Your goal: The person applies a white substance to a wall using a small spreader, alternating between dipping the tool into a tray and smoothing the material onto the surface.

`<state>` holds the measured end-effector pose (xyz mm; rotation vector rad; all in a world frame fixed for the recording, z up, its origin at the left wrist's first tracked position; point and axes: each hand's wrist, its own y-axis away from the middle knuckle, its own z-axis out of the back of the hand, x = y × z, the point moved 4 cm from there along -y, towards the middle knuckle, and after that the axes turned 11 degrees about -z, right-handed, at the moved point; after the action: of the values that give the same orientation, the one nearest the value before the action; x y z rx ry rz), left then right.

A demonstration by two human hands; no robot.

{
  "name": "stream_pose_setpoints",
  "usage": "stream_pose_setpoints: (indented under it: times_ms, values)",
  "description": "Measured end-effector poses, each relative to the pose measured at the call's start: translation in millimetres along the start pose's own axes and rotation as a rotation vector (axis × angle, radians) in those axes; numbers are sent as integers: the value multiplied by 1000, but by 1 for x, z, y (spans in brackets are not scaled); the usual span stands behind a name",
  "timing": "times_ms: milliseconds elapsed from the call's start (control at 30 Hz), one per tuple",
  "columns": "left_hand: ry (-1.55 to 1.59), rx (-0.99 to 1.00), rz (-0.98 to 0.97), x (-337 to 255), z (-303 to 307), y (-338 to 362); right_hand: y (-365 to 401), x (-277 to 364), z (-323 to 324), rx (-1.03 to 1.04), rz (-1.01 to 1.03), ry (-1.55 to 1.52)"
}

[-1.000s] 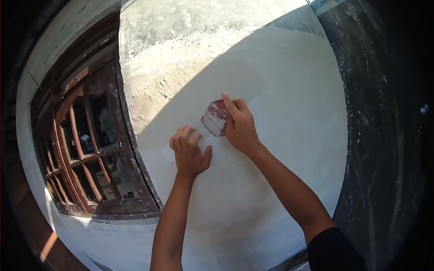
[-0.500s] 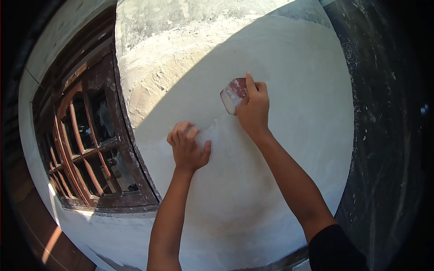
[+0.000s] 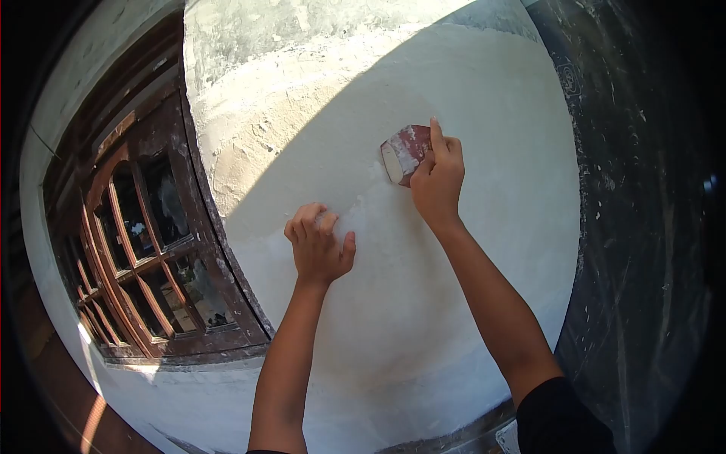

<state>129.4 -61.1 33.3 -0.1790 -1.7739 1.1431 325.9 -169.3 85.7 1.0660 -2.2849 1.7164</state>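
- Wall [image 3: 469,303]: a smooth, matte white skim coat covers the shaded lower part. Toward the upper left it gives way to a rough, sandy, pitted patch [image 3: 257,129] in sunlight.
- Scraper [image 3: 404,155]: a flat, wedge-shaped blade, red-brown and streaked with white. It lies against the wall at upper centre, its pale edge toward the left.
- Right hand [image 3: 437,185]: closed around the scraper's rear, index finger stretched straight up along it, the other fingers folded.
- Left hand [image 3: 319,246]: curled into a loose fist with its knuckles on the wall below and left of the scraper, thumb out to the side. Whether it encloses anything cannot be told.
- Window frame [image 3: 151,227]: dark brown wood with arched bars, paint-flecked, at the left edge.
- Change: one second ago the scraper sat lower, just above the left hand. It now sits higher and farther right, well apart from that hand, which has hardly moved.
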Motion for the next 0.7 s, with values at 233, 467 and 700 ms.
stream_pose_setpoints:
  times_ms: [233,467,700]
  values:
    - [48,-27,11,1,2,-3,31,16,-39,289,206,-83]
    - [92,27,-10,-6,3,-7,20,-2,17,89,-202,42]
    - [380,28,92,-69,7,0,61,-29,54,183,-609,-172]
